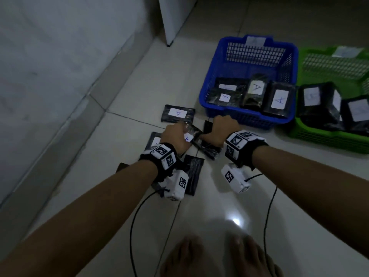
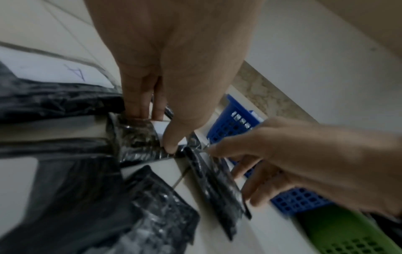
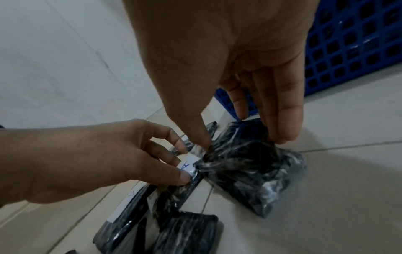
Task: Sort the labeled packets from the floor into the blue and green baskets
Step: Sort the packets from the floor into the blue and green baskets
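Note:
Black plastic packets with white labels lie on the tiled floor. My left hand [image 1: 183, 130] pinches one packet marked A [image 3: 187, 167] between thumb and fingers, seen close in the left wrist view [image 2: 139, 137]. My right hand [image 3: 245, 142] grips a neighbouring black packet [image 3: 250, 168] with the thumb on one side and the fingers on the other; its label is hidden. The blue basket [image 1: 205, 92] just beyond holds several packets marked A. To its right, the green basket [image 1: 319, 136] holds packets whose labels are blurred.
Three more packets lie loose: one marked A [image 1: 177, 113] ahead, one [image 1: 154, 139] under my left hand, one [image 1: 192, 172] near my left wrist. A wall runs along the left, a white cabinet [image 1: 175, 17] stands behind. My bare feet [image 1: 219, 256] and cables are below.

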